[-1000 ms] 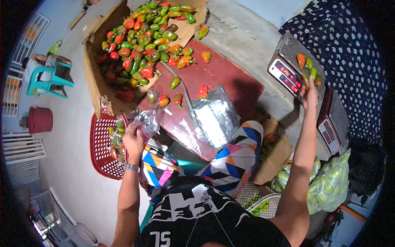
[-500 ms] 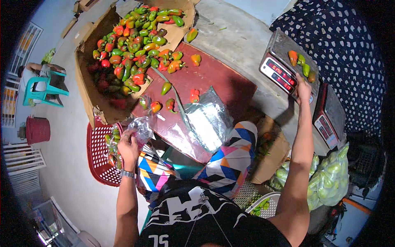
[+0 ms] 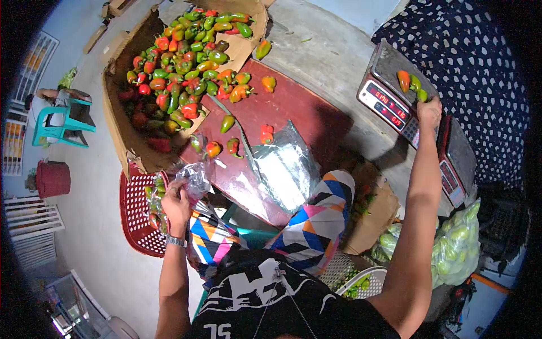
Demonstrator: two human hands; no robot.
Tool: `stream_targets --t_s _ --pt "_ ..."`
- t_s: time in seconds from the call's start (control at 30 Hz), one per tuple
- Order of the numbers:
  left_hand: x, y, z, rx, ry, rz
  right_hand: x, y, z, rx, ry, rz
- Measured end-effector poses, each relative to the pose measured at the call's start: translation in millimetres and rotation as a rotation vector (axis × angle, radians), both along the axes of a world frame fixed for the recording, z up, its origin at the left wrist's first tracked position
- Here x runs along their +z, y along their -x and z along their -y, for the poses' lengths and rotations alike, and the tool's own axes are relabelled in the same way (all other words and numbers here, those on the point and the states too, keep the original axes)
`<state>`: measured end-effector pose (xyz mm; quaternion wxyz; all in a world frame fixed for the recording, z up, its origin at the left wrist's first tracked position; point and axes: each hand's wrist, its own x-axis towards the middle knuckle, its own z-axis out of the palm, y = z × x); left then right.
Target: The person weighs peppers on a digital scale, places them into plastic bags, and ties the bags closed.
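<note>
My left hand (image 3: 176, 204) pinches the rim of a clear plastic bag (image 3: 195, 179) above the red basket's edge. My right hand (image 3: 429, 113) is on the plate of a digital scale (image 3: 377, 79), its fingers curled at the near end of a short row of peppers. An orange-red pepper (image 3: 403, 81) and green peppers (image 3: 415, 82) show beyond the fingertips. The brownish pepper at that end is hidden under my hand. Red digits glow on the scale's display (image 3: 385, 103).
A torn cardboard box (image 3: 116, 113) spills red and green peppers (image 3: 186, 62) onto a red board (image 3: 316, 107). Clear bags (image 3: 288, 169) lie by my knees. A red basket (image 3: 132, 217) holds bagged peppers. A second scale (image 3: 460, 158) and bagged green produce (image 3: 456, 248) stand right.
My right hand has moved from the scale's keypad side up and right onto the plate, covering the brownish pepper. My left hand stays at the bag.
</note>
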<state>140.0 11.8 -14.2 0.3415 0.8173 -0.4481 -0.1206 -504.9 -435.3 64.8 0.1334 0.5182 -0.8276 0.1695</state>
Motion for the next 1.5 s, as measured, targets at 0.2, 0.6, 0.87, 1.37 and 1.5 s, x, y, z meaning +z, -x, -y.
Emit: stream_targets --t_s 0.2,0.6,0.87,1.37,1.5 --pt "6 4 3 -0.004 0.000 -0.001 -4 16 25 0.109 -0.157 -0.124" --pt "10 6 7 -0.019 -0.007 0.030 -24 15 13 0.061 0.241 0.120" --pt "9 5 10 -0.024 0.013 0.045 -13 -83 -97 0.708 0.351 2.471" --pt "4 2 2 0.013 0.067 -0.050 -85 -195 -130 0.836 -0.203 1.778" --pt "5 3 2 0.008 0.052 0.028 -50 -281 -153 0.946 -0.664 1.529"
